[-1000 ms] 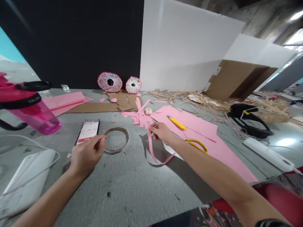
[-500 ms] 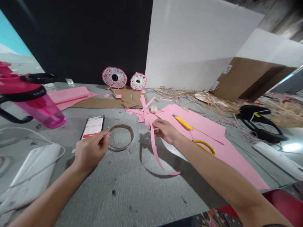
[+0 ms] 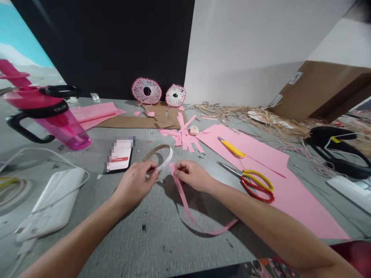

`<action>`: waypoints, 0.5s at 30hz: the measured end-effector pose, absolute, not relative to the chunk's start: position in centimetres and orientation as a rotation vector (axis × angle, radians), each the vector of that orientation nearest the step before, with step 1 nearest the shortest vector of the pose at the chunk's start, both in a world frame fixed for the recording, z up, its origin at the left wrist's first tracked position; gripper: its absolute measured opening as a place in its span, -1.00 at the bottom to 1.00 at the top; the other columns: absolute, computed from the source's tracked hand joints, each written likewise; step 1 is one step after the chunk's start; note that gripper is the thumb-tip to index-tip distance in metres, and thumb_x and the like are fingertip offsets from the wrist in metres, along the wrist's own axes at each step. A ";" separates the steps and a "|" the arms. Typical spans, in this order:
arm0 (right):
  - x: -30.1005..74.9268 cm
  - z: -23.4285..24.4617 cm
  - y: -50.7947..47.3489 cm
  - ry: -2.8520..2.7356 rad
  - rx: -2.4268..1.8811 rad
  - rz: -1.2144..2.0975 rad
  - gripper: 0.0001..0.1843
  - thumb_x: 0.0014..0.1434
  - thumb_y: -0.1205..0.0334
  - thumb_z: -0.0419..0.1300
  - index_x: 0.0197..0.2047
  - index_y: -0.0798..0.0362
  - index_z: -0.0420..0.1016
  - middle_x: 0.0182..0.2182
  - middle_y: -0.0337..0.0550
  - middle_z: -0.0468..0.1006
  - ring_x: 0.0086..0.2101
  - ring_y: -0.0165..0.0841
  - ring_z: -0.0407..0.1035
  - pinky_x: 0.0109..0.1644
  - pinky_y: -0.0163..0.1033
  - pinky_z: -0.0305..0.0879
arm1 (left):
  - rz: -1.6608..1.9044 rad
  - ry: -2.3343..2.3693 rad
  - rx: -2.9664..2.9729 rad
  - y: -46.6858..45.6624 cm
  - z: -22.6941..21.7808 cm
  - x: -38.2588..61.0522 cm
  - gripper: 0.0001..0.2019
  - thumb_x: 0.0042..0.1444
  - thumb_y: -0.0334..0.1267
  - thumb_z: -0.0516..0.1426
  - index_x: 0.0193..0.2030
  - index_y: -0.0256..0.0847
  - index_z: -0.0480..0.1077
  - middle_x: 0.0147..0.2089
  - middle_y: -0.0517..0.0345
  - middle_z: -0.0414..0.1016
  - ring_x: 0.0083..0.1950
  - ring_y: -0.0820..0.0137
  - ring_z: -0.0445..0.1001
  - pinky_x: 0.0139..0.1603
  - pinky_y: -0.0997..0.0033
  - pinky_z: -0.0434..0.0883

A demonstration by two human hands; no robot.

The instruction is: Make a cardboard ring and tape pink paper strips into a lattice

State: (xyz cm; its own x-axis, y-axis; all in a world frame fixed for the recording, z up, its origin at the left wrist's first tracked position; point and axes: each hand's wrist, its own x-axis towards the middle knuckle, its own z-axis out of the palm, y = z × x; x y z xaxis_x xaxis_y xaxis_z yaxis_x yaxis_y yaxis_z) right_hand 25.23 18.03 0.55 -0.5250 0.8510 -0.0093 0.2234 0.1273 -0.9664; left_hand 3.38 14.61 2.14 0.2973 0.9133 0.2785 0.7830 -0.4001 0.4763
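My left hand (image 3: 141,176) is closed on the near side of a cardboard ring (image 3: 165,157), brown inside with a pale outer face, tilted up off the table. In the fingers of my right hand (image 3: 191,174) is one end of a long pink paper strip (image 3: 185,202). The strip curves down toward me and its far end bends to the right over the table. The strip's held end is close beside the ring; a small gap shows between them.
Scissors (image 3: 242,177) and a yellow cutter (image 3: 231,147) lie on pink paper (image 3: 298,200) at right. More pink strips (image 3: 185,135) are piled ahead. A phone (image 3: 119,156), a white power bank (image 3: 53,204) and a pink bottle (image 3: 62,119) are at left. Two string-wound rings (image 3: 175,95) lean at the back.
My left hand has picked up the cardboard ring from the table and moved right. My right hand has drawn the pink strip away from the pile toward me, uncovering the scissors.
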 end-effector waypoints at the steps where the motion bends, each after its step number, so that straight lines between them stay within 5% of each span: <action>1: 25.1 0.4 17.9 -1.851 -1.036 1.417 -0.86 0.20 0.22 0.12 -0.40 0.01 0.34 -0.55 -0.32 0.42 -0.52 -0.43 0.29 -0.44 -0.33 0.16 | 0.792 1.548 2.210 14.4 2.4 3.4 -0.79 0.30 -0.20 0.01 -0.27 -0.19 0.41 -0.36 0.13 0.57 -0.29 0.27 0.52 -0.20 0.27 0.39; 15: 24.9 1.1 16.4 -1.897 -0.982 1.371 -0.85 0.24 0.22 0.16 -0.38 0.04 0.39 -0.52 -0.30 0.51 -0.50 -0.45 0.35 -0.38 -0.34 0.22 | 0.793 1.461 2.072 14.0 2.6 3.8 -0.70 0.30 -0.10 0.02 -0.27 -0.20 0.51 -0.39 0.19 0.55 -0.37 0.39 0.45 -0.34 0.42 0.30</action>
State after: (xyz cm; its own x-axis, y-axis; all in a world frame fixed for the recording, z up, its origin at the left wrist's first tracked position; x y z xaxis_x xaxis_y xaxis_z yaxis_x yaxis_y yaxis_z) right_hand 24.93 16.40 1.06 -0.5501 0.8340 0.0431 0.2209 0.1951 -0.9556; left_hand 3.85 13.98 2.62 0.2623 0.9476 0.1822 0.6693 -0.3147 0.6731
